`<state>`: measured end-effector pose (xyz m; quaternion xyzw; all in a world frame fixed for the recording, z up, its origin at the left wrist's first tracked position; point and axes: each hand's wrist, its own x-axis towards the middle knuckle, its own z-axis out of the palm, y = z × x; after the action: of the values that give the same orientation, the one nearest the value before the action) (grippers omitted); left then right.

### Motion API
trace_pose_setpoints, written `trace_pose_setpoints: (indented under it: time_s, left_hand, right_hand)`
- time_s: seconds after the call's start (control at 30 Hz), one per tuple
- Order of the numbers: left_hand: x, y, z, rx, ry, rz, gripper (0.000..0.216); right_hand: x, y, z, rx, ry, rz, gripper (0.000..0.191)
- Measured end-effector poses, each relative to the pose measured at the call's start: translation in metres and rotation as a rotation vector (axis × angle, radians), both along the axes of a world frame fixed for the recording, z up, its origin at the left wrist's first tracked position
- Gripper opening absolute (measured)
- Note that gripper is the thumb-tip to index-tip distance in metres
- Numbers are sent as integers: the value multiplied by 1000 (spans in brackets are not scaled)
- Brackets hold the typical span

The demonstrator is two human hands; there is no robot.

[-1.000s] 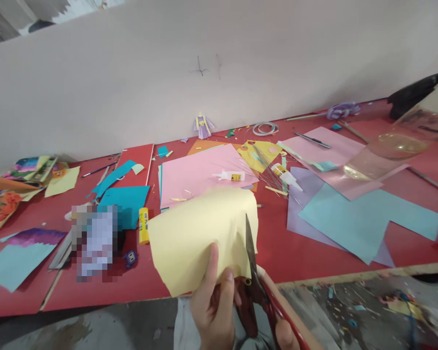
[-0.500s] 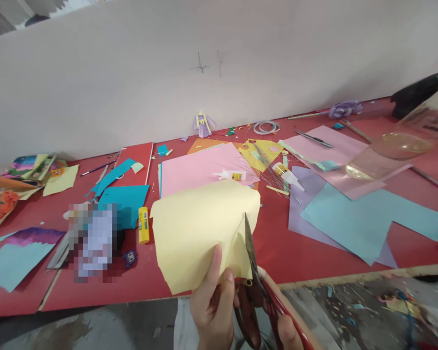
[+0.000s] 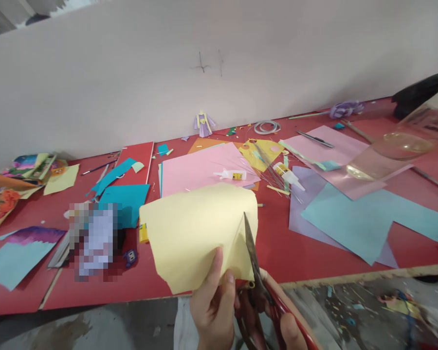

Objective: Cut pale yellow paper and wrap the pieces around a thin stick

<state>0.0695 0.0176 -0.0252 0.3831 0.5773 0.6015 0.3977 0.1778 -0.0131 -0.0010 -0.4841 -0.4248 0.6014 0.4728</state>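
Note:
My left hand (image 3: 213, 306) pinches the lower edge of a pale yellow paper sheet (image 3: 190, 233), thumb on top, holding it up over the front of the red table (image 3: 273, 243). My right hand (image 3: 290, 330) is closed round the red handles of a pair of scissors (image 3: 257, 277). The blades point up and away and sit in a cut in the sheet's right part, with a narrow strip to the right of the blade.
A pink sheet (image 3: 200, 167) lies behind, with two small glue bottles (image 3: 231, 174) and thin wires. Light blue paper (image 3: 365, 218) over lilac paper lies to the right, a clear plastic container (image 3: 397, 146) beyond. Teal scraps (image 3: 126, 199), a yellow glue stick (image 3: 143, 232) and a blurred patch sit left.
The yellow sheet has shifted left and turned a little, now covering most of the glue stick. The scissors have stayed in the cut, with the blades a little further along the sheet.

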Motion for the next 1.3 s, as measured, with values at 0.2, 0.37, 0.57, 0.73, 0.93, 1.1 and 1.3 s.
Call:
trace_pose_setpoints:
  time_s: [0.2, 0.37, 0.57, 0.73, 0.93, 1.1, 1.3]
  left_hand:
    - [1, -1, -1, 8, -6, 23, 36]
    - [2, -2, -2, 2, -13, 22, 36]
    - [1, -2, -4, -10, -17, 23, 38]
    - [0, -2, -4, -29, -21, 18, 39]
    - [1, -1, -2, -16, -21, 9, 40]
    - [5, -2, -1, -24, -79, 27, 64]
    - [8, 3, 5, -120, -125, 44, 77]
  right_hand:
    - [-4, -1, -1, -84, 105, 5, 82]
    - [-3, 1, -1, -77, 79, 0, 80]
    - [-5, -1, -4, -98, 99, -21, 78]
    - [-4, 1, -3, -104, 106, 15, 77]
    - [2, 7, 6, -103, 77, 63, 73]
    - [-4, 5, 2, -113, 75, 22, 73]
    - [-12, 3, -4, -146, 128, -80, 71]
